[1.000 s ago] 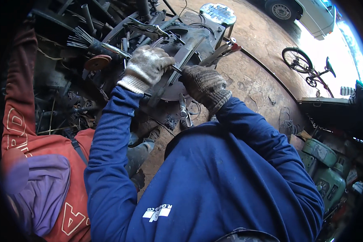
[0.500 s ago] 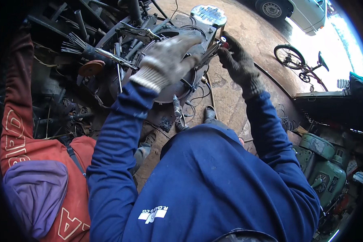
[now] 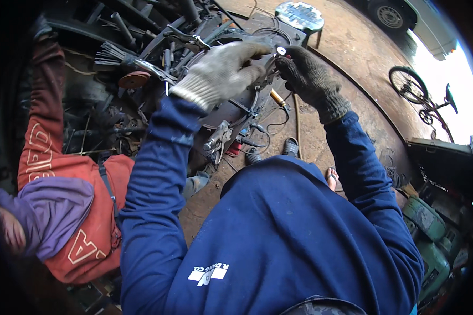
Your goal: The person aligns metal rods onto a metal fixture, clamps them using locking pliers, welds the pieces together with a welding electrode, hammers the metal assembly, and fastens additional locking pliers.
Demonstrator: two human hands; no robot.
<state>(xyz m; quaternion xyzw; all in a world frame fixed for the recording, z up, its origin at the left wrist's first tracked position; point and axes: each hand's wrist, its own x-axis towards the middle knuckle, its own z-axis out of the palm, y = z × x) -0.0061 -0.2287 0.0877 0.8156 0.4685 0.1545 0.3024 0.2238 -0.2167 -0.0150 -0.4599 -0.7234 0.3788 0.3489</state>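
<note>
Your left hand [image 3: 223, 73], in a pale knit glove, lies over the top of a round metal disc [image 3: 231, 107], fingers curled loosely toward its far rim as if to steady it; whether they clamp anything cannot be told. Just beside it, your right hand [image 3: 307, 79], in a dark glove, pinches a small pale piece [image 3: 281, 51] at the fingertips, held up close to the left hand where both can work on the same spot. The disc sits directly under both palms, propped among scrap bars [image 3: 142, 37]. Below your left wrist, locking pliers [image 3: 218, 140] hang off the disc's edge, likely clamping it. To your left a person in a red top [image 3: 84, 210] crouches near. Well beyond your right hand a bicycle [image 3: 423, 97] stands in daylight.
</note>
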